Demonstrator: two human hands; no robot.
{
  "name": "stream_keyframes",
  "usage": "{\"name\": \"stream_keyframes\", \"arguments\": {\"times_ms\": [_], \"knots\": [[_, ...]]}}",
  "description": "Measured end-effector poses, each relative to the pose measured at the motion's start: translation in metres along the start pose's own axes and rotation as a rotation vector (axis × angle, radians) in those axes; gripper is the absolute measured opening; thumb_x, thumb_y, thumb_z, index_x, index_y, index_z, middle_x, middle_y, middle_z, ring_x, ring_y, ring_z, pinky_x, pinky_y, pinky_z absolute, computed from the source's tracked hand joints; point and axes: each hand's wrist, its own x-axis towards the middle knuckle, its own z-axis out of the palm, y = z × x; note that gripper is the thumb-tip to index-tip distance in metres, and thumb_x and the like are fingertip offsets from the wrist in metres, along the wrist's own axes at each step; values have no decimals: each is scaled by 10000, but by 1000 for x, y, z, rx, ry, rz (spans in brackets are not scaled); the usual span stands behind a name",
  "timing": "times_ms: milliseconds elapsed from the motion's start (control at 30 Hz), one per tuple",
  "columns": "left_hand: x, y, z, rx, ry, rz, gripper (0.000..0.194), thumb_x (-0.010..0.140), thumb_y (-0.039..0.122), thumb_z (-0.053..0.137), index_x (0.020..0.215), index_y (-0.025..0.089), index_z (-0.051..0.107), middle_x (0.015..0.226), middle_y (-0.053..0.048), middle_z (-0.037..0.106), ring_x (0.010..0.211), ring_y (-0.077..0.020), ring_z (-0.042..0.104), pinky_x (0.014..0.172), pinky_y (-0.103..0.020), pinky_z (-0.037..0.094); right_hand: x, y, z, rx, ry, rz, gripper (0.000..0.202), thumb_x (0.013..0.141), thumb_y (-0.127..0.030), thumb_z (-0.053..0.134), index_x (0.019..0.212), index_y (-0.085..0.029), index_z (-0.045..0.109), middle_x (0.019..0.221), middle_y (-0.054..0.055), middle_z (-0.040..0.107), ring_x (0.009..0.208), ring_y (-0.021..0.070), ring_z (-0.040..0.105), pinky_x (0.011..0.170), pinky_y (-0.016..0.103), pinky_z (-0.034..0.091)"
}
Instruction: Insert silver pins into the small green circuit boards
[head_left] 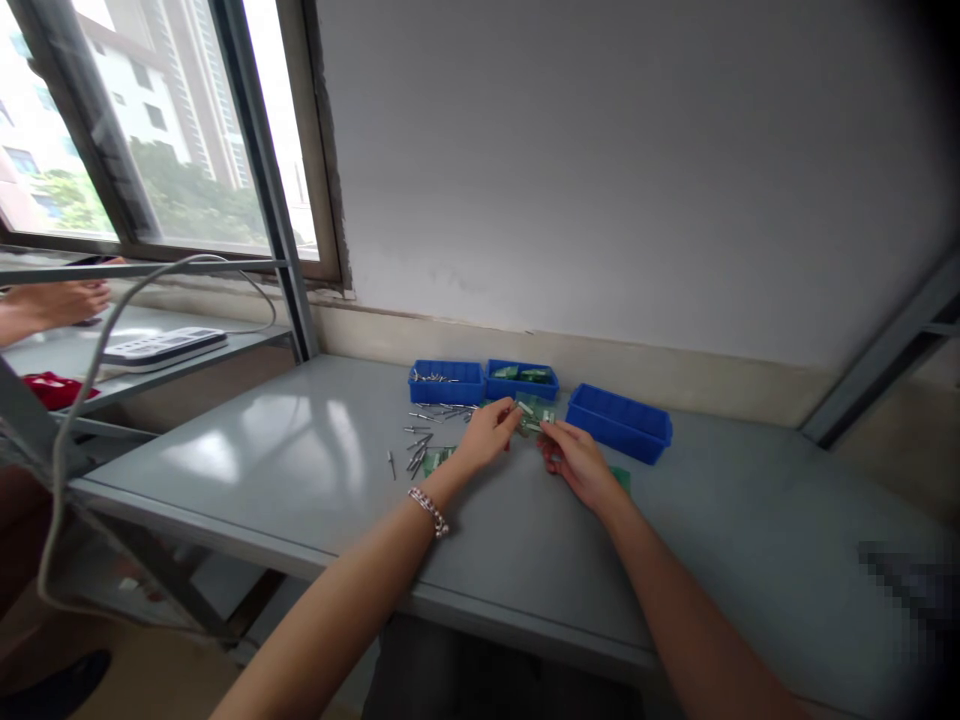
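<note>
A small see-through green plastic bag (534,407) with pale marks or pieces on it is between my two hands, above the table. My left hand (486,436) is closed at the bag's left side, thumb and forefinger pinched together. On the other side, my right hand (577,462) pinches the bag's lower right edge, its other fingers curled under. Loose metal pop rivets (418,452) lie scattered left of my left hand. Another green bag (436,459) lies partly behind my left wrist, and a green piece (621,478) shows beside my right wrist.
Along the wall stand a blue bin (446,394) with rivets, a blue bin (504,388) with green bags, and another blue bin (619,425) at right. At far left, another person's hand (64,300) is above a neighbouring bench, near a white scale-like device (165,346) and cable (64,470).
</note>
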Motion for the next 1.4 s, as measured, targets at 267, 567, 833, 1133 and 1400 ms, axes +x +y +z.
{"name": "stream_keyframes", "arguments": {"times_ms": [267,567,833,1133,1400], "knots": [[1,-3,3,-141,-66,-52,297,830,399,349,667,152,371,626,-5,587,398,-61,422,464,-196,340,-1,0,-1,47,6,-12,267,576,-380,678,704,-180,556,653,-5,486,522,86,395,408,191,258],[2,-5,3,-119,-98,-24,308,829,406,359,668,147,396,658,-15,605,426,-65,429,471,-198,343,0,-2,-1,93,42,-4,254,548,-335,693,687,-187,540,634,-19,498,519,90,403,416,197,266],[-1,4,0,-66,-117,-9,305,822,372,378,639,139,449,604,-7,580,462,-75,439,504,-205,341,0,-2,-2,121,58,-2,257,537,-327,695,673,-181,533,620,-22,502,509,86,404,414,196,258],[-1,2,2,-125,-159,-65,278,816,384,372,665,151,389,660,-24,615,392,-68,430,452,-205,335,0,-1,-1,101,89,-10,239,531,-322,696,649,-179,545,635,-19,488,532,90,402,416,193,267],[-1,0,1,-81,-142,-25,299,827,385,368,651,145,399,660,-19,613,432,-67,441,494,-204,339,0,-1,-2,97,81,-7,252,520,-317,714,655,-173,557,638,-15,493,530,90,403,427,200,266]]}}
